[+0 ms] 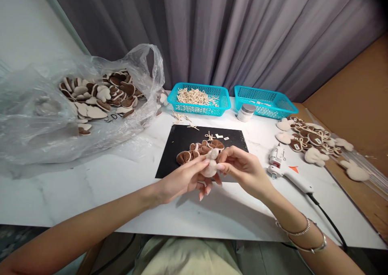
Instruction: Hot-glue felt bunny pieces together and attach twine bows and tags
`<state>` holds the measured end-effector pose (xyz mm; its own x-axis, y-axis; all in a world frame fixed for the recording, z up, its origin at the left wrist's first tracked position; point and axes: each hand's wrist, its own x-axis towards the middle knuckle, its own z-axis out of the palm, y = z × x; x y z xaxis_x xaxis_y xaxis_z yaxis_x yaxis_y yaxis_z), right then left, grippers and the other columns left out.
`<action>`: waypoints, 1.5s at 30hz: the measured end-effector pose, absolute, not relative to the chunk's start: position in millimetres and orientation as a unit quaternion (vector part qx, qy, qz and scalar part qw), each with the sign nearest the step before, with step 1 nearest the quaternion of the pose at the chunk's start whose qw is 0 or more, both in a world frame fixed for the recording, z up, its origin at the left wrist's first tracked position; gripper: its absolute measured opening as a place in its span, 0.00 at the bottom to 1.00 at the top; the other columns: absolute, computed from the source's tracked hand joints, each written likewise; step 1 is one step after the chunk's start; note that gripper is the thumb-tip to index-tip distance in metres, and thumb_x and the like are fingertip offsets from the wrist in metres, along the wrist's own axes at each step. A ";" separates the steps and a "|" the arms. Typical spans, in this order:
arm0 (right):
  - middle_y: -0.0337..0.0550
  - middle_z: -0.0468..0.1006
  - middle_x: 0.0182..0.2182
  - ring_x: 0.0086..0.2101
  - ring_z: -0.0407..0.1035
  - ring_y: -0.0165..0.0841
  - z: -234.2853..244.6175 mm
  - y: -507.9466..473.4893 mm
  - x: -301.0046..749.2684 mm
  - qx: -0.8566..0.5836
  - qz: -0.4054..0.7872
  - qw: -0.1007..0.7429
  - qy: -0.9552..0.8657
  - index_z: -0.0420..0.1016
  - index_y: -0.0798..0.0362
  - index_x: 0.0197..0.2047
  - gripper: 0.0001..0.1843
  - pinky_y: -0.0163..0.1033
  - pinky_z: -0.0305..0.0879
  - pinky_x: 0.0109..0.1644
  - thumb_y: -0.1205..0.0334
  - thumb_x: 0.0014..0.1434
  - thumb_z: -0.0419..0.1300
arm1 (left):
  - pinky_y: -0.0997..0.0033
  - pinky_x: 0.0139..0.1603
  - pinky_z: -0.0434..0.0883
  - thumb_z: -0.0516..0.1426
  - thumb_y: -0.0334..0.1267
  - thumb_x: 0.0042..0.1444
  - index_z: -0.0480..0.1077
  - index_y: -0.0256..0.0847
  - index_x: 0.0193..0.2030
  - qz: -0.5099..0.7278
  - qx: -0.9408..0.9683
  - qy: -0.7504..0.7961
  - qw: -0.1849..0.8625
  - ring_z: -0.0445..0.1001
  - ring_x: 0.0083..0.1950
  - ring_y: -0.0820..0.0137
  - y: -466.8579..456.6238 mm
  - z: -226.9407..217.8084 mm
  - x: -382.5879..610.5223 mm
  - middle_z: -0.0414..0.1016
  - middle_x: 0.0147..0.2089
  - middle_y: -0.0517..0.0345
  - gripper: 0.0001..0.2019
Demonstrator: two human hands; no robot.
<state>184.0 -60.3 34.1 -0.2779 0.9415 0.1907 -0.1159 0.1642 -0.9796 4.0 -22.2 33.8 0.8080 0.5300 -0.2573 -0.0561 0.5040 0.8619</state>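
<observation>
Between my two hands is a small cream plush piece (209, 169) with rounded lobes, held above the front of a black mat (168, 150). My left hand (189, 176) pinches it from the left, thumb on top and fingers beneath. From the right, my right hand (239, 168) grips its edge between thumb and fingers. Just behind lie several brown plush pieces with cream edging (184, 157), partly covered by my hands. A beige cord bow (209, 136) and small white labels (219, 136) rest on the mat's far part.
A clear plastic bag (127, 133) of plush pieces fills the left. Behind stand a blue basket of cord bows (198, 112), another blue basket (266, 112) and a lidded jar (246, 113). At right are a corded glue gun (292, 180) and finished plush pieces with bows (315, 156).
</observation>
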 end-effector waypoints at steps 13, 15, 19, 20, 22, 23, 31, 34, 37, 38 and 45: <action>0.36 0.69 0.23 0.26 0.64 0.27 31.3 -54.7 190.0 -0.467 0.435 0.466 -0.612 0.68 0.52 0.30 0.10 0.35 0.61 0.30 0.55 0.57 0.58 | 0.77 0.20 0.61 0.45 0.43 0.54 0.66 0.32 0.48 0.089 0.399 0.181 0.895 0.68 0.29 0.70 -16.7 24.7 2.4 0.73 0.40 0.44 0.21; 0.36 0.68 0.23 0.25 0.63 0.27 32.4 -53.5 191.4 -0.489 0.409 0.460 -0.618 0.68 0.52 0.30 0.11 0.35 0.59 0.29 0.54 0.58 0.57 | 0.77 0.20 0.60 0.46 0.42 0.53 0.67 0.30 0.47 0.086 0.394 0.178 0.898 0.68 0.29 0.71 -15.9 24.6 2.3 0.74 0.39 0.43 0.21; 0.36 0.71 0.24 0.26 0.65 0.28 35.1 -55.4 188.1 -0.456 0.426 0.389 -0.677 0.70 0.52 0.32 0.11 0.37 0.61 0.34 0.53 0.57 0.59 | 0.77 0.20 0.58 0.45 0.47 0.57 0.68 0.33 0.40 0.087 0.388 0.198 0.896 0.68 0.27 0.71 -15.2 24.4 4.0 0.74 0.35 0.46 0.19; 0.35 0.70 0.23 0.24 0.65 0.27 35.5 -56.3 186.5 -0.446 0.428 0.370 -0.694 0.71 0.52 0.32 0.10 0.38 0.61 0.36 0.53 0.57 0.59 | 0.77 0.19 0.57 0.45 0.49 0.58 0.68 0.34 0.38 0.092 0.387 0.207 0.894 0.69 0.27 0.71 -15.8 24.7 4.9 0.74 0.34 0.48 0.20; 0.33 0.69 0.20 0.21 0.63 0.26 35.7 -57.8 184.1 -0.439 0.425 0.347 -0.711 0.70 0.52 0.32 0.10 0.40 0.61 0.40 0.54 0.59 0.58 | 0.77 0.18 0.56 0.45 0.54 0.58 0.68 0.35 0.39 0.103 0.393 0.221 0.887 0.69 0.27 0.71 -17.8 26.3 6.5 0.73 0.33 0.49 0.23; 0.32 0.68 0.18 0.21 0.62 0.26 35.7 -58.1 183.5 -0.439 0.424 0.345 -0.713 0.70 0.52 0.32 0.10 0.41 0.60 0.41 0.54 0.60 0.56 | 0.77 0.18 0.55 0.44 0.57 0.58 0.68 0.35 0.41 0.107 0.403 0.227 0.880 0.68 0.26 0.72 -19.1 27.7 7.1 0.73 0.33 0.49 0.25; 0.39 0.72 0.25 0.27 0.65 0.28 32.2 -53.0 188.8 -0.457 0.470 0.356 -0.666 0.68 0.53 0.31 0.12 0.36 0.61 0.34 0.53 0.60 0.55 | 0.76 0.22 0.52 0.49 0.46 0.61 0.73 0.31 0.36 0.053 0.609 0.282 0.739 0.55 0.20 0.80 -22.4 37.5 2.5 0.66 0.23 0.58 0.19; 0.39 0.71 0.27 0.28 0.63 0.28 31.1 -50.6 195.5 -0.463 0.469 0.317 -0.682 0.69 0.54 0.31 0.14 0.35 0.60 0.32 0.52 0.60 0.54 | 0.75 0.21 0.51 0.45 0.47 0.62 0.73 0.31 0.34 0.009 0.642 0.268 0.719 0.53 0.18 0.79 -23.2 37.2 3.2 0.63 0.20 0.61 0.23; 0.37 0.68 0.24 0.24 0.61 0.26 32.7 -47.3 206.0 -0.484 0.483 0.247 -0.686 0.70 0.55 0.31 0.14 0.33 0.57 0.27 0.53 0.59 0.54 | 0.77 0.23 0.56 0.49 0.50 0.60 0.72 0.34 0.37 0.030 0.680 0.304 0.666 0.59 0.23 0.78 -23.2 32.7 5.4 0.67 0.25 0.60 0.20; 0.36 0.67 0.22 0.22 0.60 0.25 33.1 -45.8 209.2 -0.498 0.487 0.223 -0.682 0.70 0.55 0.31 0.14 0.32 0.56 0.24 0.53 0.59 0.54 | 0.78 0.25 0.58 0.51 0.51 0.58 0.71 0.36 0.38 0.045 0.692 0.322 0.644 0.62 0.25 0.77 -22.1 30.3 5.8 0.68 0.28 0.59 0.19; 0.32 0.65 0.15 0.14 0.61 0.25 18.3 -32.9 212.9 -0.581 0.389 0.200 -0.686 0.69 0.53 0.29 0.12 0.33 0.55 0.22 0.57 0.60 0.52 | 0.73 0.33 0.64 0.53 0.50 0.55 0.72 0.40 0.36 0.174 0.789 0.418 0.416 0.66 0.31 0.71 0.5 13.8 1.1 0.73 0.34 0.59 0.15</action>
<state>212.9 -32.9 18.3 -0.2442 0.9532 -0.1780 0.6417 0.0213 -0.7667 1.1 0.5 13.8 0.5898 0.8041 -0.0741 0.5151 -0.3040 0.8014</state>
